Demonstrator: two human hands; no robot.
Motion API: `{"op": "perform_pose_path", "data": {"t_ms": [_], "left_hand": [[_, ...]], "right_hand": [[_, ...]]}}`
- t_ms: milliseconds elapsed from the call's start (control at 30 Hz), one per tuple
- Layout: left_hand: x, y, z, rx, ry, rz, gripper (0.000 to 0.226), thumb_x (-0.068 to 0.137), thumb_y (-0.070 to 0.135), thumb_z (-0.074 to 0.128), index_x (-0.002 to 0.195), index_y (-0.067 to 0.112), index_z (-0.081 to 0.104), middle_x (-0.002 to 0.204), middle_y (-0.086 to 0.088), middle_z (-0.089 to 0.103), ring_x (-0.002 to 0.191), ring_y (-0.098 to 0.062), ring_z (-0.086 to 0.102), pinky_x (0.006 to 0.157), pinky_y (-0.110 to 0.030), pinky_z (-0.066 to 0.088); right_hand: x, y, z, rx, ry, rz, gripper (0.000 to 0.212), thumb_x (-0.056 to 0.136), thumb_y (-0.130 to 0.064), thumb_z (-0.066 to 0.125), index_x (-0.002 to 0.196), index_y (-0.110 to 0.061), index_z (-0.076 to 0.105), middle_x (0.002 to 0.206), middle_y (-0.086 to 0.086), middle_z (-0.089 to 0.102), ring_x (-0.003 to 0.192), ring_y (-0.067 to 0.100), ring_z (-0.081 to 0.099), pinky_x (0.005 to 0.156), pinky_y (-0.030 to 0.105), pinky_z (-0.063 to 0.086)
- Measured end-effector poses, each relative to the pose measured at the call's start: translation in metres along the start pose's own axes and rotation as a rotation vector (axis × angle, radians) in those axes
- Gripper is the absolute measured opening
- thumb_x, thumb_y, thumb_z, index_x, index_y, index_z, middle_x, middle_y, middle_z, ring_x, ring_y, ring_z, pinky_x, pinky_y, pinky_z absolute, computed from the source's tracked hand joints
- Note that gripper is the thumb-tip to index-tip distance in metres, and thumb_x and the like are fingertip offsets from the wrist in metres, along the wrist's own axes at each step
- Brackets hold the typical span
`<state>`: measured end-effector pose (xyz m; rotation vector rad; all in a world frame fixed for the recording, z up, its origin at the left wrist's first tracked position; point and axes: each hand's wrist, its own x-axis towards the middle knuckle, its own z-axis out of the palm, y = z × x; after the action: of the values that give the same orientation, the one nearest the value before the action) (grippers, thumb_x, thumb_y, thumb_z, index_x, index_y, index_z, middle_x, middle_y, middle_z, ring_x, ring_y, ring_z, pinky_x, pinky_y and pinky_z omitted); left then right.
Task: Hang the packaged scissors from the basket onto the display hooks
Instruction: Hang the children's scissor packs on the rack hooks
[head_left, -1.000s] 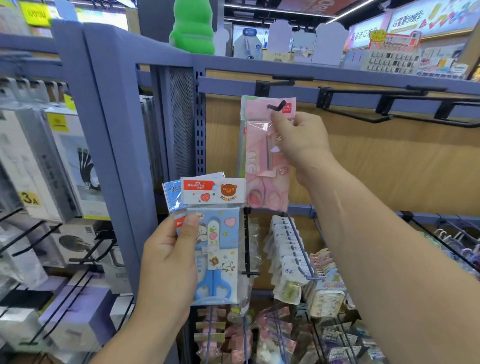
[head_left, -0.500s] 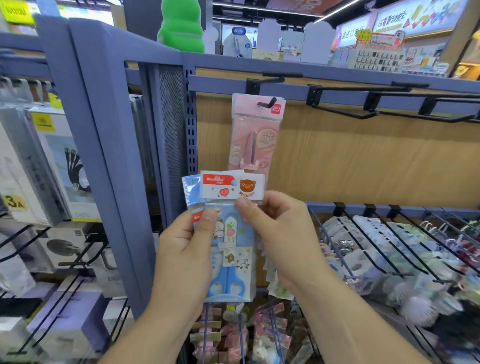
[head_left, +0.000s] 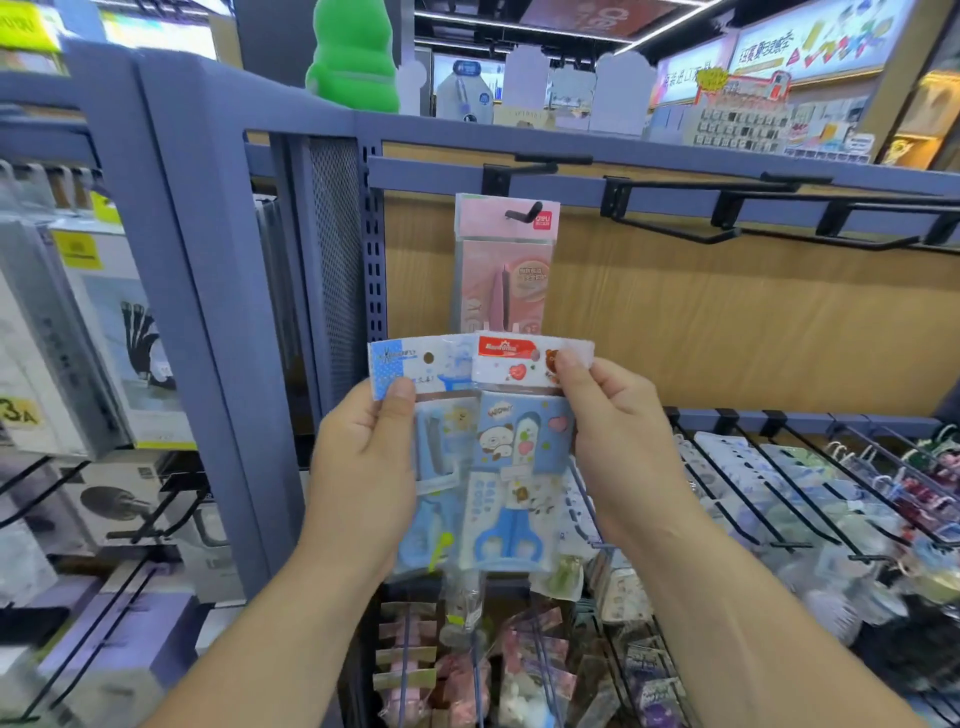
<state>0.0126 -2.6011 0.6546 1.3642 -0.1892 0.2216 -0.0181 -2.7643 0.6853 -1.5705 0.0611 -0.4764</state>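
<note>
Person stands at a blue-grey display rack (head_left: 208, 270) w/ a wood back panel (head_left: 727, 332). Both hands are up in front of it, each on a pkg of kids' scissors.

L hand (head_left: 363, 478) pinches the blue-dotted pack (head_left: 402, 361): thumb flat on the front just under the header, fingers wrapped round behind. R hand (head_left: 623, 447) pinches the bear pack (head_left: 519, 447) at the top R corner of its red-and-white header, thumb in front, forefinger behind, other fingers loosely curled.

The bear pack lies in front of the blue-dotted one & covers its R part. The two are fanned side by side, touching, approx upright. Blue scissor handles show at the bottom of both.

Just above them a pink scissors pack (head_left: 504, 270) hangs on a black hook (head_left: 524, 210) from the top rail, hook tip poking through the hole in its header. Its bottom edge is hidden behind the two held headers. More black hooks (head_left: 675, 234) stick out along the same rail to the R.

Lower row on the R: hooks w/ small packaged goods (head_left: 779, 483), blurred, can't tell what they are. To the L is another section w/ boxed goods (head_left: 124, 338). A green figure (head_left: 353, 57) sits on top of the rack.
</note>
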Motion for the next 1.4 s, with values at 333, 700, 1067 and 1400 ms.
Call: {"op": "perform_pose_path", "data": {"t_ms": [333, 700, 1067, 1400], "left_hand": [[-0.006, 0.020, -0.025, 0.281, 0.058, 0.228, 0.027, 0.109, 0.030, 0.048, 0.100, 0.029, 0.074, 0.088, 0.017, 0.080, 0.078, -0.005, 0.076, 0.063, -0.022, 0.058], [-0.003, 0.044, -0.026, 0.353, 0.014, 0.285, 0.026, 0.108, 0.025, 0.052, 0.095, 0.032, 0.075, 0.083, 0.019, 0.079, 0.073, -0.003, 0.075, 0.060, -0.022, 0.057], [0.030, 0.082, 0.024, 0.098, -0.149, 0.140, 0.028, 0.110, 0.020, 0.052, 0.096, 0.018, 0.076, 0.089, -0.001, 0.082, 0.080, -0.018, 0.079, 0.072, -0.042, 0.066], [0.051, 0.091, 0.045, 0.140, -0.233, 0.162, 0.031, 0.110, 0.021, 0.054, 0.086, 0.017, 0.073, 0.085, -0.001, 0.081, 0.079, -0.019, 0.079, 0.073, -0.041, 0.066]], "right_hand": [[0.042, -0.068, -0.003, -0.250, 0.012, -0.327, 0.046, 0.108, -0.036, 0.052, 0.087, 0.002, 0.066, 0.078, 0.013, 0.076, 0.069, 0.025, 0.077, 0.058, 0.047, 0.059], [0.058, -0.076, 0.003, -0.373, 0.078, -0.368, 0.043, 0.108, -0.035, 0.054, 0.087, -0.002, 0.070, 0.078, 0.001, 0.077, 0.069, 0.016, 0.076, 0.065, 0.044, 0.060], [0.073, -0.062, 0.000, -0.200, -0.048, -0.201, 0.053, 0.107, -0.038, 0.057, 0.100, 0.015, 0.063, 0.099, 0.035, 0.069, 0.067, 0.021, 0.065, 0.062, 0.036, 0.048], [0.075, -0.053, -0.011, -0.133, -0.144, -0.147, 0.036, 0.111, -0.024, 0.047, 0.113, 0.002, 0.071, 0.097, 0.007, 0.081, 0.072, 0.012, 0.073, 0.062, 0.035, 0.060]]}}
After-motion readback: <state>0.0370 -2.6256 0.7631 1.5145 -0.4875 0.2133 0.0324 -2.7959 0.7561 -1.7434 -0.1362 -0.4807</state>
